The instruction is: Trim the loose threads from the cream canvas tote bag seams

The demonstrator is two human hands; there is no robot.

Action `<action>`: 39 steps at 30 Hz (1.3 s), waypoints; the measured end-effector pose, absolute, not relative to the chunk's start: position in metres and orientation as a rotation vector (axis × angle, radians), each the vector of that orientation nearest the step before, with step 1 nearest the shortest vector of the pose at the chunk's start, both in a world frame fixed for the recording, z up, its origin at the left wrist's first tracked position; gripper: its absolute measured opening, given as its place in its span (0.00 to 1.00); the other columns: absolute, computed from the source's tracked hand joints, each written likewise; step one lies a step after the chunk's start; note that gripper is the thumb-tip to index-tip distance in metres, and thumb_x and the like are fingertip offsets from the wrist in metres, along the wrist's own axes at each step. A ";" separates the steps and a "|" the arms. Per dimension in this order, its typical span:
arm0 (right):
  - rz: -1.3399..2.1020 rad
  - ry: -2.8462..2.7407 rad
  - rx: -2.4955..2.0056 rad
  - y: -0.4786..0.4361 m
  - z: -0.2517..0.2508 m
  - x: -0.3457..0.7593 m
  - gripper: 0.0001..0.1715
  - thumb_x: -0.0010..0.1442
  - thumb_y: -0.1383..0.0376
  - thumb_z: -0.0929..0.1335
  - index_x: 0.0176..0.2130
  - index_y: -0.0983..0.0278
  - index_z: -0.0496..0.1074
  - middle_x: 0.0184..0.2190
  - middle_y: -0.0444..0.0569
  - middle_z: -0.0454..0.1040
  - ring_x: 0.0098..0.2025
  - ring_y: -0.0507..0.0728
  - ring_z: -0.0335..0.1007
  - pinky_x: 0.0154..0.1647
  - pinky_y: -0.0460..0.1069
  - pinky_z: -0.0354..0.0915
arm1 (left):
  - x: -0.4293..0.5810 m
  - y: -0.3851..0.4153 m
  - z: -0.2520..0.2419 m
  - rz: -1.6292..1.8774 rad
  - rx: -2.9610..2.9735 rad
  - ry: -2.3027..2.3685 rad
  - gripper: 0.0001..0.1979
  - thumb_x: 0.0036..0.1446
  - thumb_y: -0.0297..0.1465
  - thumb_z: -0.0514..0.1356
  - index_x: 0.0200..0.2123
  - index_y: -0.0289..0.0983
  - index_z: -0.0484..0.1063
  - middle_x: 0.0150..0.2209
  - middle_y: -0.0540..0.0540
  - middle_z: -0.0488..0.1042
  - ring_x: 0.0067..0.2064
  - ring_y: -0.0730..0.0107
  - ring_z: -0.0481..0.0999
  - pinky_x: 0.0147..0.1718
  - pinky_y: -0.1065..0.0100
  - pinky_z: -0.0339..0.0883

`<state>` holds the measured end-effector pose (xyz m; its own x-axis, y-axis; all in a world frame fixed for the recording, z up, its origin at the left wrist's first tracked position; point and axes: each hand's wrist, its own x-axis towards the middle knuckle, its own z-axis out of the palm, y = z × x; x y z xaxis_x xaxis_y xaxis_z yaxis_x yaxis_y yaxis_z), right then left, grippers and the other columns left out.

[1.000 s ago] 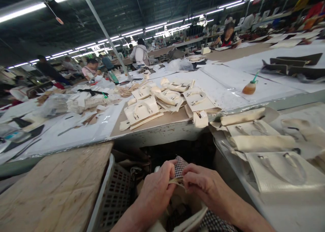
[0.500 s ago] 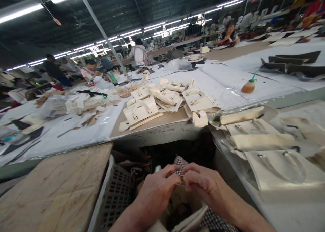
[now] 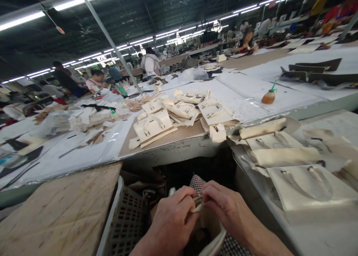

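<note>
Over my lap is a cream handbag (image 3: 214,244), its mouth facing up and its inside dark. My left hand (image 3: 175,215) pinches the bag's far rim, fingers curled around the edge. Close beside it, my right hand (image 3: 223,203) grips the same rim with thumb and fingers pressed together. The two hands nearly meet, and the fingertips partly hide the edge between them. Dark-and-white checked cloth (image 3: 197,182) shows behind the hands and again below the bag.
Cream bag panels with handles (image 3: 304,185) lie on the right-hand table; more bag pieces (image 3: 156,124) are heaped on the table ahead. A grey plastic basket (image 3: 127,211) and a wooden board (image 3: 69,207) stand left. A glue bottle (image 3: 268,96) sits further back. Several people work beyond.
My left hand has turned, its fingers curling more tightly over the bag's rim. My right hand keeps almost the same grip. The view has shifted slightly.
</note>
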<state>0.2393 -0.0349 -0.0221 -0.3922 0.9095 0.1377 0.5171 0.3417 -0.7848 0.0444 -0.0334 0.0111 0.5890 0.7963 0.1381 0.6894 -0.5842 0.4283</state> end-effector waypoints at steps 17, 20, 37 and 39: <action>0.839 -1.967 -1.411 -0.037 -0.027 0.238 0.10 0.61 0.75 0.60 0.34 0.62 0.65 0.33 0.46 0.72 0.36 0.56 0.69 0.37 0.49 0.62 | 0.049 -0.022 0.000 0.506 2.326 1.254 0.10 0.56 0.20 0.54 0.26 0.38 0.60 0.32 0.50 0.72 0.33 0.70 0.70 0.34 0.71 0.64; 0.859 -1.927 -1.392 -0.038 -0.027 0.238 0.09 0.61 0.75 0.61 0.34 0.62 0.65 0.32 0.45 0.72 0.35 0.56 0.70 0.36 0.49 0.62 | 0.052 -0.020 0.002 0.472 2.248 1.322 0.09 0.54 0.20 0.55 0.25 0.38 0.60 0.30 0.51 0.72 0.32 0.71 0.69 0.34 0.70 0.62; 1.332 -1.644 -1.327 -0.033 -0.026 0.249 0.10 0.62 0.60 0.65 0.38 0.62 0.74 0.32 0.44 0.78 0.35 0.56 0.73 0.37 0.48 0.65 | 0.013 -0.034 0.030 0.201 1.705 1.379 0.08 0.52 0.30 0.59 0.33 0.37 0.80 0.31 0.52 0.75 0.36 0.68 0.72 0.35 0.73 0.60; 1.411 -1.651 -1.275 -0.034 -0.028 0.249 0.14 0.64 0.59 0.65 0.41 0.61 0.77 0.35 0.45 0.80 0.38 0.58 0.74 0.41 0.49 0.66 | 0.010 -0.036 0.027 0.222 1.631 1.375 0.08 0.50 0.30 0.61 0.32 0.36 0.80 0.30 0.51 0.75 0.36 0.68 0.71 0.35 0.73 0.60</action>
